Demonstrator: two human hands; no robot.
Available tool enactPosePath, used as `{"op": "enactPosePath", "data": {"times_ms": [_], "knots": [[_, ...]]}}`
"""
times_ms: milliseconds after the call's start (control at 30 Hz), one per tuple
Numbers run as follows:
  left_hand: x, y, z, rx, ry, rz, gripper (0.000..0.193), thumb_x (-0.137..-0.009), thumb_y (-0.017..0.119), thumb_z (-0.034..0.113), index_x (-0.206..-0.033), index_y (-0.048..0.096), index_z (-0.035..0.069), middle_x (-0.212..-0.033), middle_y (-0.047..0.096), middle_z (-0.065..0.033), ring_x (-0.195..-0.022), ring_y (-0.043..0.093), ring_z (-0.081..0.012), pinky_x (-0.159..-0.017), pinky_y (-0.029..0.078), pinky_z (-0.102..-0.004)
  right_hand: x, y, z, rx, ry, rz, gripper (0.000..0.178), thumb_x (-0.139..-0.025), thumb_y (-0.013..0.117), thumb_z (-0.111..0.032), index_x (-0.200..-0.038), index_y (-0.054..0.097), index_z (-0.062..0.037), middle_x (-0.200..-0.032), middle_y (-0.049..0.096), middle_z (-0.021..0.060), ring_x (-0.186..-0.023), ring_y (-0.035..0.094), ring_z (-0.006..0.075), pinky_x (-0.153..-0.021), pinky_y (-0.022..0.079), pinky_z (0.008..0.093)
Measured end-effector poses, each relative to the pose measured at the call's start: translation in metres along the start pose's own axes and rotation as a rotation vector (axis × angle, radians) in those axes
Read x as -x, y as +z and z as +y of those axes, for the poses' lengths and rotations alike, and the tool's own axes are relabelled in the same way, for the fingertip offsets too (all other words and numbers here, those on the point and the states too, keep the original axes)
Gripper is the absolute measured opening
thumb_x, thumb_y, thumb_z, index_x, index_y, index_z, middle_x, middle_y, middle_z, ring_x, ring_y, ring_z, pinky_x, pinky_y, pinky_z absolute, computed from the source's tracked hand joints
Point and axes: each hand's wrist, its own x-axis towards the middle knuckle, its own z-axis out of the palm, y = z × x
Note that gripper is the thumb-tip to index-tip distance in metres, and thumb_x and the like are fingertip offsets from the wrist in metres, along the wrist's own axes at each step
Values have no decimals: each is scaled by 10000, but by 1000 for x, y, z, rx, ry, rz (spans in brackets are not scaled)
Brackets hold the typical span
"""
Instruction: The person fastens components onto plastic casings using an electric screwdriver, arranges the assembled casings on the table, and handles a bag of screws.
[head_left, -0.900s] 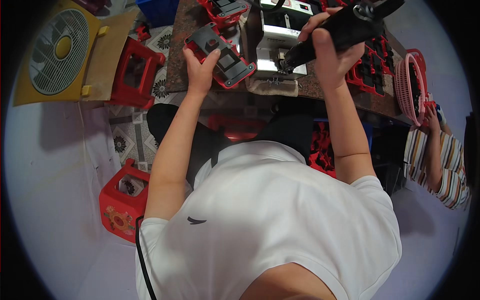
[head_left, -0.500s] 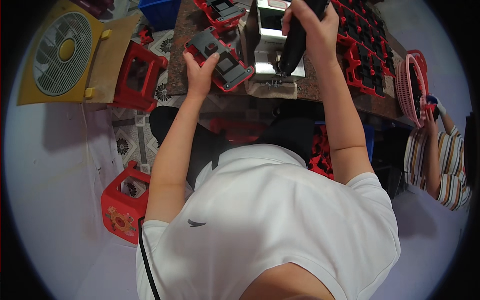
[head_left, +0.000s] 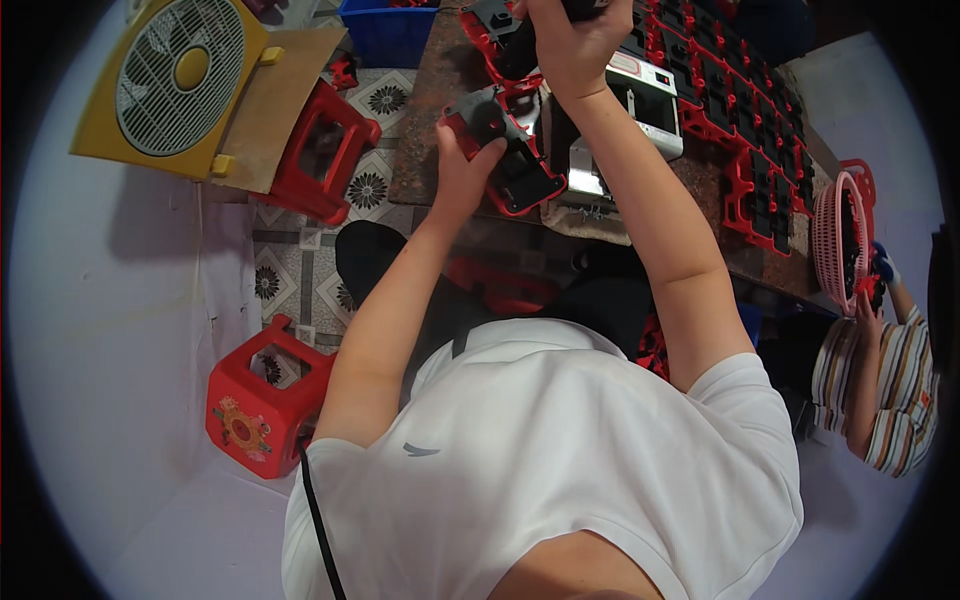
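My left hand (head_left: 462, 182) is closed on the near left edge of a red and black plastic housing (head_left: 527, 185), thumb on top, holding it at the table's front edge. My right hand (head_left: 578, 52) is wrapped round a black electric screwdriver (head_left: 519, 52). Its lower end is over the far side of the housing; whether the tip touches cannot be made out. Another red and black housing (head_left: 483, 25) lies just beyond. Right of my left hand stands a silver screw feeder (head_left: 664, 138), partly hidden by my right forearm, with small screws (head_left: 592, 212) at its near edge.
Rows of red and black housings (head_left: 765, 195) cover the table's right side. A pink basket (head_left: 828, 235) stands at the right end, near a co-worker's striped sleeve (head_left: 835, 365). Left are a blue bin (head_left: 392, 38), red stools (head_left: 262, 400) and a yellow fan (head_left: 190, 70).
My right hand has lifted the screwdriver off the screw feeder and carried it left, over the housing. The housing has turned slightly in my left hand. The whole view has shifted.
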Motion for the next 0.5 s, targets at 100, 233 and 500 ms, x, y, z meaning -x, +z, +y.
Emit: {"op": "enactPosePath", "data": {"times_ms": [100,233,500], "knots": [[0,1,-2,120,-11,-19,609,-774,681,83,-1259,318,23,-1174,494,-120,-1090,511,-198,-950,407,-331,1,3,4,-51,66,35,237,-846,688,-112,-884,458,-67,-668,513,-25,-551,466,53,-493,380,221],[2,2,2,56,17,-7,618,-772,677,80,-1267,313,24,-1173,495,-121,-1090,514,-200,-952,407,-335,-9,12,4,-10,-11,-27,234,-855,684,-140,-902,472,-53,-669,517,-19,-547,468,69,-499,383,223],[4,8,12,62,-13,13,620,-780,668,72,-1282,306,31,-1183,493,-117,-1096,514,-193,-961,403,-337,-8,15,-1,127,-5,-139,248,-862,679,-181,-961,500,-42,-720,570,8,-583,536,96,-512,417,240]]}}
